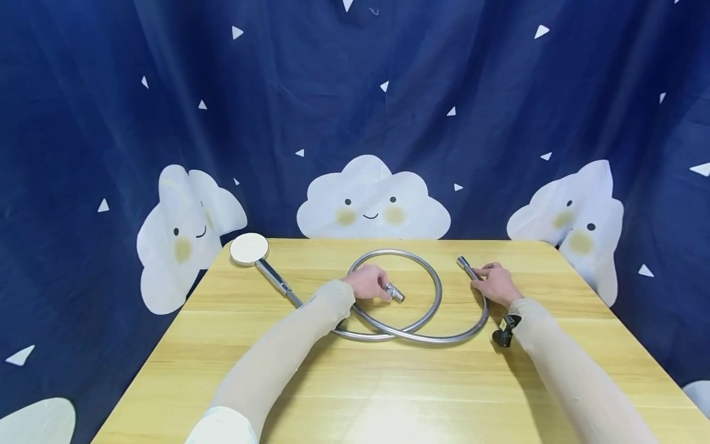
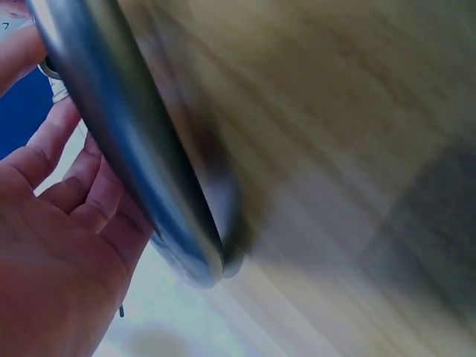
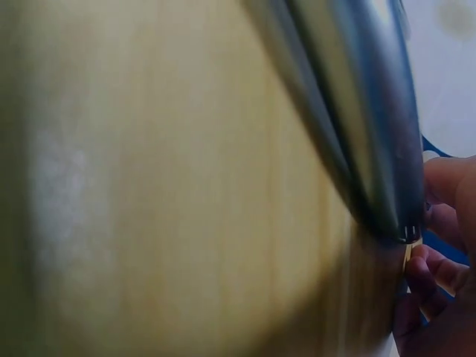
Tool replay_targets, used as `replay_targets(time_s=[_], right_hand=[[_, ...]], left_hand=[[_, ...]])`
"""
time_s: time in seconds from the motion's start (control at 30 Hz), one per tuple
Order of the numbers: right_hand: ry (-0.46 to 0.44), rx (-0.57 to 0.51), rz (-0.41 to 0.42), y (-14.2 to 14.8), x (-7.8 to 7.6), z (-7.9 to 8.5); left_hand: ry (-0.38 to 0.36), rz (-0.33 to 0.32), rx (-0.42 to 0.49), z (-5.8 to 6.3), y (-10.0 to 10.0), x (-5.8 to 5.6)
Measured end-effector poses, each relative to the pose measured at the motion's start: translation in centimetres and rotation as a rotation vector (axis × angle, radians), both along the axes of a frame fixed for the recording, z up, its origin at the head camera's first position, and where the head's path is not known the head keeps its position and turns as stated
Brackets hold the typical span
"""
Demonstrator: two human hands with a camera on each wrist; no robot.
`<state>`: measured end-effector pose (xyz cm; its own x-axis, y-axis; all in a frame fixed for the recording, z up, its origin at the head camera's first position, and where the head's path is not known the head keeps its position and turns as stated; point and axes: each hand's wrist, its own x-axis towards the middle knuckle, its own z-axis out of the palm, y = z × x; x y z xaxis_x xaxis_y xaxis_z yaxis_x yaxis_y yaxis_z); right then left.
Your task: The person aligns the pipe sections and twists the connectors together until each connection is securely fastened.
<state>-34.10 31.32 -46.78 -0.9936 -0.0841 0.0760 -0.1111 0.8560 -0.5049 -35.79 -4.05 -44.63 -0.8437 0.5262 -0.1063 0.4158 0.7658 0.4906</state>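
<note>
My left hand (image 1: 367, 282) pinches a small chrome pipe fitting (image 1: 395, 292) inside the loop of a grey metal shower hose (image 1: 438, 290). In the left wrist view that hand (image 2: 56, 260) shows behind a blurred stretch of hose (image 2: 126, 126), which hides part of the fingertips. On the right, my right hand (image 1: 496, 285) grips the hose just below its chrome end connector (image 1: 463, 263), which points away from me. The right wrist view has the hose (image 3: 379, 97) large and blurred, with the right fingers (image 3: 446, 178) at its end.
A shower head (image 1: 249, 248) with a pale round face lies at the table's back left corner, its handle (image 1: 272, 275) joined to the hose. The wooden table (image 1: 388, 388) meets a dark blue curtain (image 1: 355, 92) at its back edge. A black device (image 1: 506, 331) sits on the right wrist.
</note>
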Motion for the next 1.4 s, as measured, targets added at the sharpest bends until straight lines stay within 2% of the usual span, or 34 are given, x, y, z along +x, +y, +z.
replay_targets(time_s=[0.13,0.33,0.5,0.6,0.83,1.17,1.4], right_hand=[[-0.023,-0.021,0.001,0.1,-0.2,-0.1],[-0.040,-0.047,-0.003,0.2,-0.1,-0.2],[-0.044,-0.050,-0.004,0.3,0.0,-0.3],[-0.057,-0.054,-0.004,0.3,0.0,-0.3],[-0.045,-0.065,-0.013,0.0,-0.2,0.0],[-0.056,-0.049,-0.021,-0.2,-0.4,0.1],[-0.049,-0.075,-0.041,-0.3,-0.1,0.4]], left_hand=[[-0.020,0.011,-0.008,0.0,0.1,-0.2],[-0.052,-0.030,0.009,0.1,0.3,-0.4],[-0.076,-0.027,-0.004,0.1,0.6,-0.3],[-0.063,-0.036,-0.023,0.2,0.6,-0.3],[0.026,-0.067,-0.059,0.8,0.7,-0.3],[0.011,-0.034,-0.046,1.1,0.7,-0.2],[0.009,-0.040,-0.069,0.8,0.6,-0.3]])
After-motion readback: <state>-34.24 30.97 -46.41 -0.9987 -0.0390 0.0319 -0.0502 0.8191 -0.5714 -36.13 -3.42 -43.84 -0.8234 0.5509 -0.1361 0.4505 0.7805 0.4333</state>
